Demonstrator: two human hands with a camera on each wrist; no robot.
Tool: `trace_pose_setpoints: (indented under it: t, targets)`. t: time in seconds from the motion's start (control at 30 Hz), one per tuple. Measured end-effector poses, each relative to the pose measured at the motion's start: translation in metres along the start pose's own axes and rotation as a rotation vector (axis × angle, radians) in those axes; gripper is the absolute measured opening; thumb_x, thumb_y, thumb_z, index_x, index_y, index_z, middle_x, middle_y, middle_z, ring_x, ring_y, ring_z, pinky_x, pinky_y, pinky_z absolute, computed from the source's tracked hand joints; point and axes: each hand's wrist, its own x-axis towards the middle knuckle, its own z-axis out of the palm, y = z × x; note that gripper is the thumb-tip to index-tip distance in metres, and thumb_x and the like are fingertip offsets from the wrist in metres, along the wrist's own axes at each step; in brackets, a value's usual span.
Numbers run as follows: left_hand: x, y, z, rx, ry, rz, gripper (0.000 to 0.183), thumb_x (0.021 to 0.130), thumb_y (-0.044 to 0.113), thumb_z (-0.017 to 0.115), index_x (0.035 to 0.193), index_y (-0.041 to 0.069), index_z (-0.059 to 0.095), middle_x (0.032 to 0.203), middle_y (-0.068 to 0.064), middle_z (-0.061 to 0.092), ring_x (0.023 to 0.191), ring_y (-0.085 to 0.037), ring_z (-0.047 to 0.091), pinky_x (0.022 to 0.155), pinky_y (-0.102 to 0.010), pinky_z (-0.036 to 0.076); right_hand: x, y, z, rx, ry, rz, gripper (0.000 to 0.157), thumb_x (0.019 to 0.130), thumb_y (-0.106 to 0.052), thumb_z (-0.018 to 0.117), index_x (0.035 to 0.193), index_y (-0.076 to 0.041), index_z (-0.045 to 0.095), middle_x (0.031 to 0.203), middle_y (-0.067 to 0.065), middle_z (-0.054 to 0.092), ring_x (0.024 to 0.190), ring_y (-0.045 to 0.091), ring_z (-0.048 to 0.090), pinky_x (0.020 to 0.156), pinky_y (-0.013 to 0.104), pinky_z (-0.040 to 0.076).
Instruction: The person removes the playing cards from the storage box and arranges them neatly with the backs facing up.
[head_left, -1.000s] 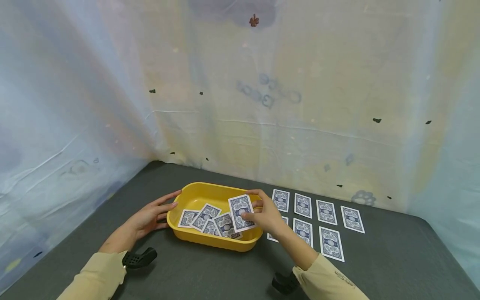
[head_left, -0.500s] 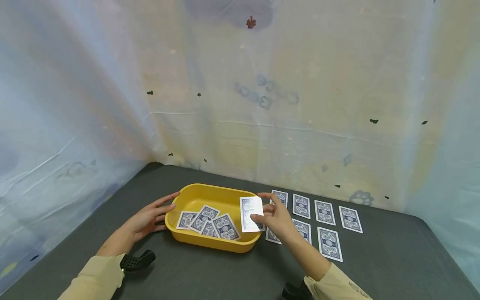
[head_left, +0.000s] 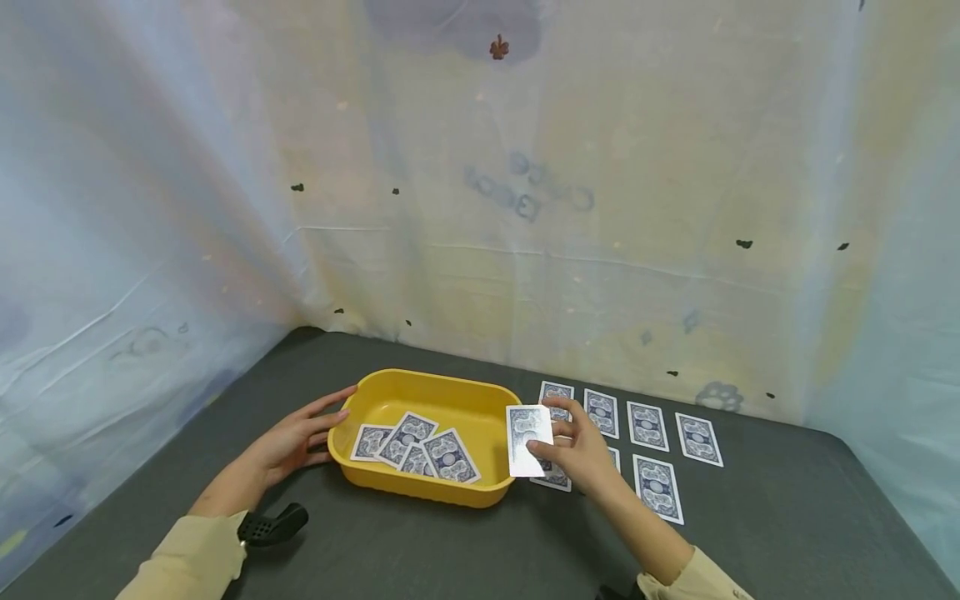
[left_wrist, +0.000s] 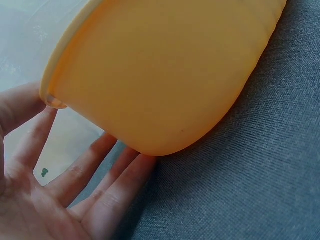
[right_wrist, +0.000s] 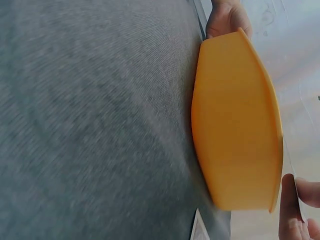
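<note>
Over the right end of the yellow plastic bin (head_left: 420,491), my right hand (head_left: 581,450) pinches a blue-and-white playing card (head_left: 522,442) between thumb and fingers, back side up in the head view. Glare whitens part of it. The right wrist view catches the held card (right_wrist: 300,204) nearly edge-on beside the bin's rim. Several face-down playing cards (head_left: 451,457) overlap inside the bin, towards its front left. My left hand (head_left: 291,444) touches the bin's left end; in the left wrist view its fairly straight fingers (left_wrist: 80,172) rest along the outer wall.
Right of the bin, face-down cards (head_left: 648,426) lie in two rows on the dark grey tabletop (head_left: 420,550). My right hand and its card partly cover the nearer row. A pale patterned curtain (head_left: 480,250) hangs behind and to the sides.
My right hand has carried its card rightwards, from above the cards in the bin to the bin's right rim, baring the cards below. The left hand has stayed at the bin's end.
</note>
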Motion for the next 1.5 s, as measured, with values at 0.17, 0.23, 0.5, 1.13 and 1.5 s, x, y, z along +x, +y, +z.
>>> trace_pose_setpoints:
  t: [0.17,0.23,0.5,1.13,1.5]
  targets:
    - [0.001,0.001,0.001,0.000,0.000,-0.002,0.069,0.097,0.042,0.055,0.155,0.028,0.020,0.161,-0.013,0.009,0.136,-0.034,0.035,0.100,-0.049,0.044,-0.006,0.002,-0.012,-0.048,0.022,0.018,0.060,0.078,0.001,0.074,0.131,-0.004,0.048,0.086,0.011,0.069,0.071,0.016,0.066,0.062,0.023,0.052]
    - [0.001,0.001,0.001,-0.001,0.000,-0.001,0.069,0.097,0.041,0.055,0.155,0.028,0.020,0.161,-0.013,0.009,0.136,-0.033,0.036,0.100,-0.049,0.044,-0.008,0.004,-0.018,-0.056,0.029,0.032,0.061,0.079,0.000,0.075,0.133,-0.005,0.047,0.082,0.008,0.066,0.065,0.013,0.063,0.060,0.022,0.050]
    - [0.001,0.001,0.001,-0.001,0.001,-0.001,0.069,0.097,0.041,0.055,0.154,0.028,0.020,0.161,-0.013,0.009,0.136,-0.033,0.036,0.100,-0.049,0.044,-0.015,0.014,-0.043,-0.056,0.083,0.076,0.063,0.079,0.002,0.072,0.135,-0.004,0.043,0.083,0.007,0.067,0.068,0.011,0.064,0.061,0.023,0.050]
    - [-0.001,0.001,-0.002,0.023,-0.008,-0.003,0.069,0.097,0.042,0.054,0.155,0.028,0.019,0.161,-0.014,0.010,0.129,-0.026,0.044,0.099,-0.047,0.046,-0.029,0.034,-0.106,-0.325,0.149,0.179,0.069,0.082,-0.013,0.075,0.140,-0.007,0.038,0.093,0.007,0.062,0.070,0.010,0.052,0.061,0.027,0.043]
    - [-0.003,0.003,0.000,0.001,-0.020,0.013,0.068,0.097,0.040,0.054,0.155,0.027,0.019,0.161,-0.013,0.010,0.125,-0.021,0.048,0.097,-0.044,0.047,-0.032,0.051,-0.143,-0.285,0.172,0.238,0.073,0.084,-0.006,0.069,0.144,0.000,0.028,0.081,-0.003,0.067,0.064,0.006,0.063,0.060,0.024,0.050]
